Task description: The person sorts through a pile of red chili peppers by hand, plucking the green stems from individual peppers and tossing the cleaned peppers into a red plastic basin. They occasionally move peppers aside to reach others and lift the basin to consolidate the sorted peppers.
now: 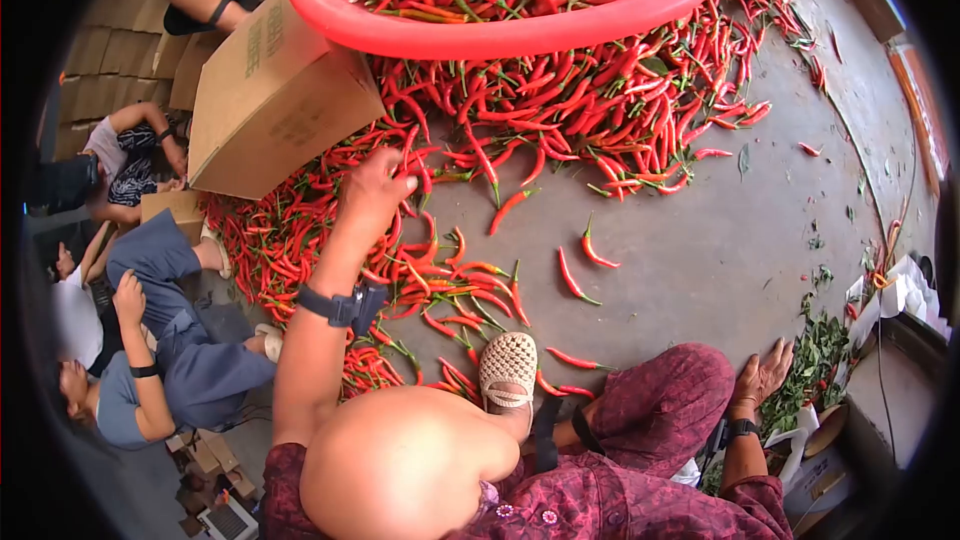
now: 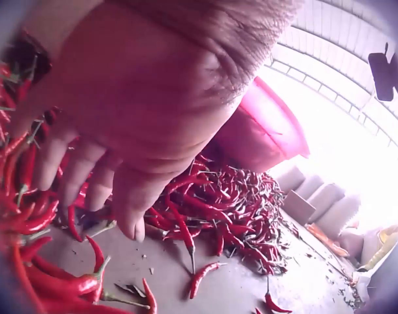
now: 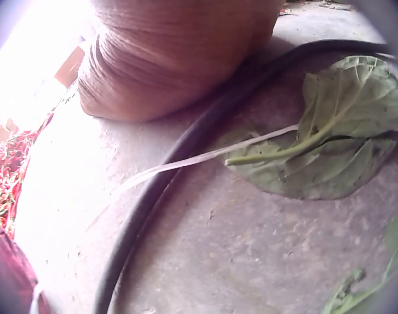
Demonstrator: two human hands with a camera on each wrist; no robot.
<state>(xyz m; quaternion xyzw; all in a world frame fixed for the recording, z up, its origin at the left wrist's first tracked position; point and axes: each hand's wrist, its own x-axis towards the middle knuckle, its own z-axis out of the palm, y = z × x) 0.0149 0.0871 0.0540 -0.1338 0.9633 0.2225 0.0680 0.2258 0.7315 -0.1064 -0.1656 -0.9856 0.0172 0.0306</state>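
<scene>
My left hand (image 1: 372, 195) reaches over the near edge of a heap of red chili peppers (image 1: 600, 110). In the left wrist view its fingers (image 2: 84, 163) hang downward, loosely bent and spread, with peppers (image 2: 176, 229) around and behind them. Nothing shows gripped in that hand. Off to the right side, my right hand (image 1: 768, 375) rests on the floor with its fingers out straight, beside a pile of green leaves (image 1: 810, 370). Only the palm's heel (image 3: 166, 78) appears in the right wrist view, near a black cable (image 3: 186, 144) and a large leaf (image 3: 323, 137).
A pink basin (image 1: 500, 40) full of peppers stands on the heap. Left of it, a cardboard box (image 1: 280, 110) tilts over the peppers. Several people sit at the left, one in blue trousers (image 1: 200, 340). Loose peppers (image 1: 575, 275) lie on the grey floor (image 1: 690, 260).
</scene>
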